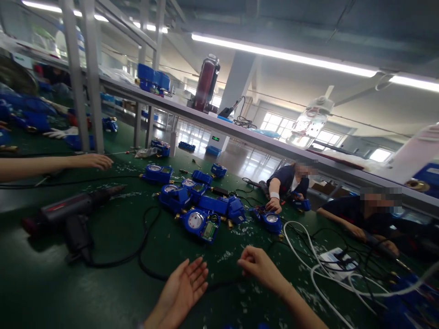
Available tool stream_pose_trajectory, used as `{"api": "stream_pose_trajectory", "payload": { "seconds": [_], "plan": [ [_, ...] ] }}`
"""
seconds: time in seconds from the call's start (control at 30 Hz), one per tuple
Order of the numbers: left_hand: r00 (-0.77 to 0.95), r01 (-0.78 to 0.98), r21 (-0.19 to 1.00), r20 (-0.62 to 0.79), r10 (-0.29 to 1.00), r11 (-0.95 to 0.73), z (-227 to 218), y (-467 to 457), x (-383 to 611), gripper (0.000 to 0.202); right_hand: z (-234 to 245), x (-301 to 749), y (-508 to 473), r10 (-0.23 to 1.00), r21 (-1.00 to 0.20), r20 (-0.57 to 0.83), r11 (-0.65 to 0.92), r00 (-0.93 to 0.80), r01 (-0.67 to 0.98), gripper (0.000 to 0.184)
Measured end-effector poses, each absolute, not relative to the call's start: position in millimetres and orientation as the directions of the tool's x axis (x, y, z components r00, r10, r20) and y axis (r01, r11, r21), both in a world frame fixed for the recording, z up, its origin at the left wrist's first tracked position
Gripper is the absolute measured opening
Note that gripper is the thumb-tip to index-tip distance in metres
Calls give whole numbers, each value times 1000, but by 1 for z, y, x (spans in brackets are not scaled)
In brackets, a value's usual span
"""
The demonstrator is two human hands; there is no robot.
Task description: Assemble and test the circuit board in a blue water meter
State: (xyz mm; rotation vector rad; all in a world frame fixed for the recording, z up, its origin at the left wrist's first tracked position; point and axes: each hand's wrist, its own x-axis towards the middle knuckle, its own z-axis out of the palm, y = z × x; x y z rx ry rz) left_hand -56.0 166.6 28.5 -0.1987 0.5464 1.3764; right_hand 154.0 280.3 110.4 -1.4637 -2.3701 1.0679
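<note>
My left hand (181, 290) hovers palm up over the green table (113, 237), fingers stretched out and holding nothing. My right hand (259, 267) is beside it, fingers curled and pinched together near a black cable (144, 265); what it pinches is too small to make out. Several blue water meters lie just beyond both hands, the nearest one (200, 224) with its dial facing up.
A black electric screwdriver (73, 212) lies at the left. Another person's hand (91, 161) reaches in from the left edge. Two co-workers sit at the right, one hand (274, 204) on a blue meter (270, 220). White cables (318, 269) coil at the right. A shelf rail (219, 125) crosses overhead.
</note>
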Motion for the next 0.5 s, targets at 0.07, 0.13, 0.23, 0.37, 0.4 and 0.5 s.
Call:
{"api": "stream_pose_trajectory", "payload": {
  "seconds": [0.07,0.13,0.23,0.37,0.4,0.5],
  "plan": [
    [135,-962,156,-449,883,226,26,164,-51,27,115,120,258,769,-644,-190,372,-611,669,6],
    [177,-958,135,-412,894,252,25,161,-47,29,116,94,240,711,-620,-148,475,-688,625,5],
    [177,-955,152,-391,903,253,25,160,-43,28,116,72,224,638,-565,-98,596,-763,571,11],
    [80,-947,251,-425,902,202,23,162,-47,26,121,81,219,621,-517,-90,639,-779,569,27],
    [49,-935,300,-422,905,190,23,163,-49,25,122,92,218,637,-510,-88,632,-766,584,31],
    [-83,-856,500,-382,921,130,25,163,-61,25,116,152,216,696,-510,-89,582,-712,633,40]
  ]
}}
